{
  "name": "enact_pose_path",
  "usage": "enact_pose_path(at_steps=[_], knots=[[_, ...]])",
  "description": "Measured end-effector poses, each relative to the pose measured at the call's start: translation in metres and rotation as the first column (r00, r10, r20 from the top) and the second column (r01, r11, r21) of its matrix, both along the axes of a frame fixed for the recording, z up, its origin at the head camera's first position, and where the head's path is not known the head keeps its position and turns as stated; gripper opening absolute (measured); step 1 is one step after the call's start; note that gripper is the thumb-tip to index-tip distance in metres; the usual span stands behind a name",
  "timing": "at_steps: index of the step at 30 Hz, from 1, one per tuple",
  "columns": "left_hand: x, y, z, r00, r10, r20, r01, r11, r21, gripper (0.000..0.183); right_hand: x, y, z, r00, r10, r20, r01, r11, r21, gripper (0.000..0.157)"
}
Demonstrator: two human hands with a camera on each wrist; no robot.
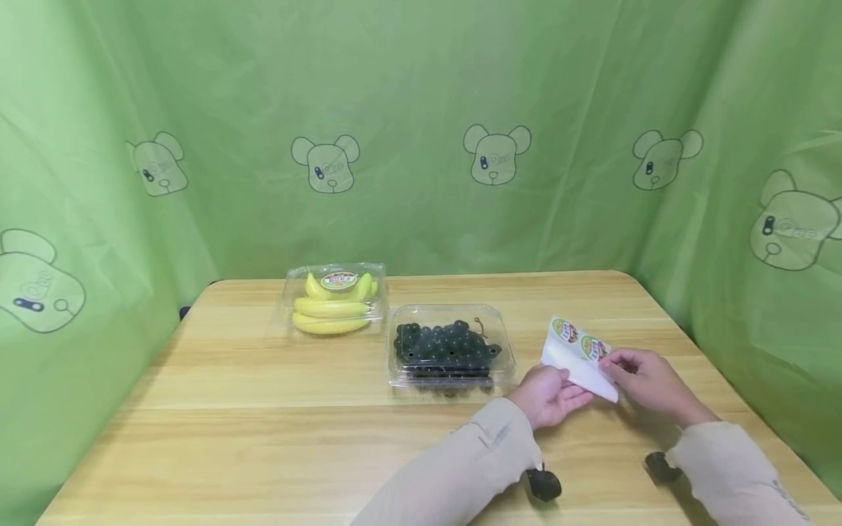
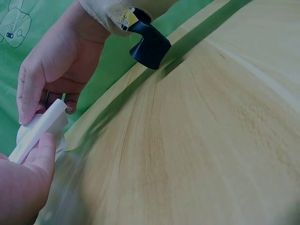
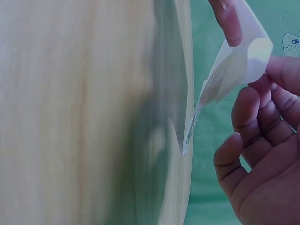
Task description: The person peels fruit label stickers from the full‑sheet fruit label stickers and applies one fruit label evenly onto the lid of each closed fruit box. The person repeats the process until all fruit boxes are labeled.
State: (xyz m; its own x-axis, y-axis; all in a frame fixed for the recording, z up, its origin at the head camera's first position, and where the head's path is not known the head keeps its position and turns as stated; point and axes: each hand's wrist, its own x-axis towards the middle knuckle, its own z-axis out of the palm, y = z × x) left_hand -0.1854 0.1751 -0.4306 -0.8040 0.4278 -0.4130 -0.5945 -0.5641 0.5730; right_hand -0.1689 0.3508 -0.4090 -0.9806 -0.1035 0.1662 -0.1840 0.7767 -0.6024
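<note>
A white sheet of round fruit-label stickers [image 1: 572, 363] is held over the right part of the table, its lower part bent over. My left hand [image 1: 547, 397] grips its near left edge, thumb on top and fingers beneath. From the other side my right hand [image 1: 650, 380] pinches the sheet by a printed sticker [image 1: 593, 348]; I cannot tell whether that sticker is lifted. The right wrist view shows the white backing [image 3: 255, 56] curving between thumb and forefinger. Left of the hands sits a clear clamshell box of dark grapes [image 1: 450, 347], its lid closed.
Farther back on the left, a clear box of bananas [image 1: 334, 307] bears a round label [image 1: 339, 280] on its lid. The wooden table [image 1: 263, 438] is enclosed by green curtains [image 1: 408, 73] with bear-head prints. Black wrist-worn devices [image 1: 544, 484] hang below both sleeves.
</note>
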Motion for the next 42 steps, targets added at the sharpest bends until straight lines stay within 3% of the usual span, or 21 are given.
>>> enact_pose_path(at_steps=[14, 27, 42], knots=[[-0.002, -0.001, -0.002, 0.999, 0.018, 0.030, -0.018, 1.000, 0.005, 0.028, -0.001, 0.006, -0.001, 0.997, -0.025, -0.071, 0.025, 1.000, -0.012, 0.020], [0.000, -0.004, -0.017, 0.998, 0.038, 0.055, -0.038, 0.999, -0.010, 0.030, 0.002, 0.005, -0.005, 0.999, -0.011, -0.049, 0.010, 1.000, -0.016, 0.019], [0.003, -0.003, -0.025, 0.997, 0.068, -0.035, -0.068, 0.998, -0.009, 0.035, 0.002, 0.005, -0.002, 1.000, -0.009, -0.028, 0.010, 1.000, 0.002, 0.021]])
